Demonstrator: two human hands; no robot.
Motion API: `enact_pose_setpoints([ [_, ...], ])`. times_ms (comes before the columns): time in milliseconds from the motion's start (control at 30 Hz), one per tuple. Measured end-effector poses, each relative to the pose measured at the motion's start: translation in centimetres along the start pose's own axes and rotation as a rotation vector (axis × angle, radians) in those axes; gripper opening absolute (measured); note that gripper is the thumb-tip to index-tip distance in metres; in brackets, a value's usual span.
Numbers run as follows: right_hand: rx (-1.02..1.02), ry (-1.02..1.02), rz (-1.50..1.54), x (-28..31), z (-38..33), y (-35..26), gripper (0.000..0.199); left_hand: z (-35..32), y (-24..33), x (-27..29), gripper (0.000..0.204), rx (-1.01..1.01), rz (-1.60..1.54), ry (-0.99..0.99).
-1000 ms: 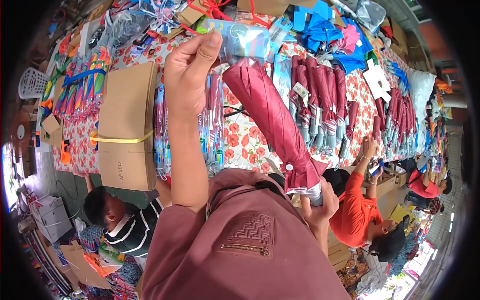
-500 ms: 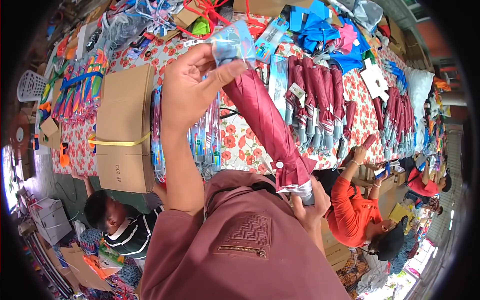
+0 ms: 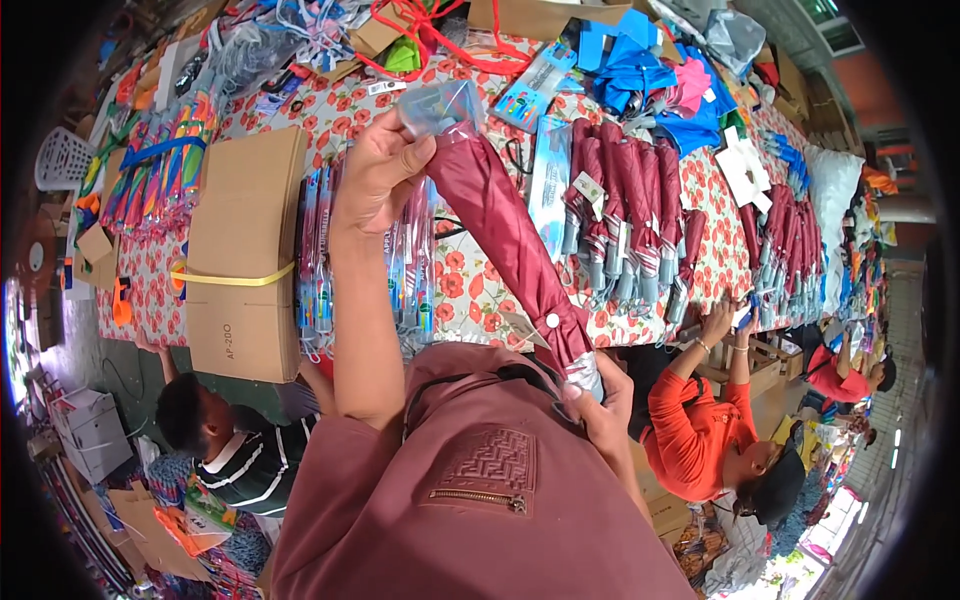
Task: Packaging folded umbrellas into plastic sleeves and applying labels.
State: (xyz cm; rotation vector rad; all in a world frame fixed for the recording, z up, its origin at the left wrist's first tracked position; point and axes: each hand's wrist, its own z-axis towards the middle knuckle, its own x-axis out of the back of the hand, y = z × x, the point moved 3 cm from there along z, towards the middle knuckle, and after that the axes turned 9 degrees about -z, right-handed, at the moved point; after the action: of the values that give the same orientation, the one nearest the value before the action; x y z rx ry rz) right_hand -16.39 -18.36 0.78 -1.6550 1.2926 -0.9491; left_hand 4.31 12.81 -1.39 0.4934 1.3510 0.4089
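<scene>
Over the tablecloth, the held umbrella has shifted left.

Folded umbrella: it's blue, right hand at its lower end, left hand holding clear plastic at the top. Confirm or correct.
Not blue: the head view shows the folded umbrella maroon, with the right hand at its lower end and the left hand holding clear plastic at the top.

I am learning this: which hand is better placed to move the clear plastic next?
Probably the left hand: it holds the clear plastic at one end of the maroon umbrella, while the right hand grips the other.
</scene>
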Motion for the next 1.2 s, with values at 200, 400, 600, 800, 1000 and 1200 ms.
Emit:
enact_pose_setpoints([
  [200, -0.055, -0.364, 0.394, -0.5, 0.8, -0.4, 0.035, 0.5, -1.6, -1.0, 0.049, 0.013, -0.254, -0.21],
  [400, 0.017, -0.368, 0.352, -1.1, 1.7, -1.2, 0.032, 1.6, -0.8, -5.2, 0.061, -0.071, -0.07, -0.311],
  [600, -0.046, -0.385, 0.345, -1.9, 2.3, -1.5, 0.027, 1.3, -1.3, -5.6, 0.064, -0.059, -0.212, -0.352],
  [800, -0.116, -0.32, 0.236, -1.7, 3.3, -1.0, 0.031, -1.4, -3.1, -6.3, 0.045, -0.036, -0.26, -0.036],
  [1000, -0.094, -0.129, -0.103, -0.2, 1.9, -0.2, 0.031, -4.7, -2.6, -3.6, 0.035, -0.049, -0.046, 0.264],
  [1200, -0.162, -0.223, 0.066, -2.3, 3.0, -0.5, 0.044, -8.6, -3.1, -2.1, 0.031, -0.135, -0.062, 0.35],
])
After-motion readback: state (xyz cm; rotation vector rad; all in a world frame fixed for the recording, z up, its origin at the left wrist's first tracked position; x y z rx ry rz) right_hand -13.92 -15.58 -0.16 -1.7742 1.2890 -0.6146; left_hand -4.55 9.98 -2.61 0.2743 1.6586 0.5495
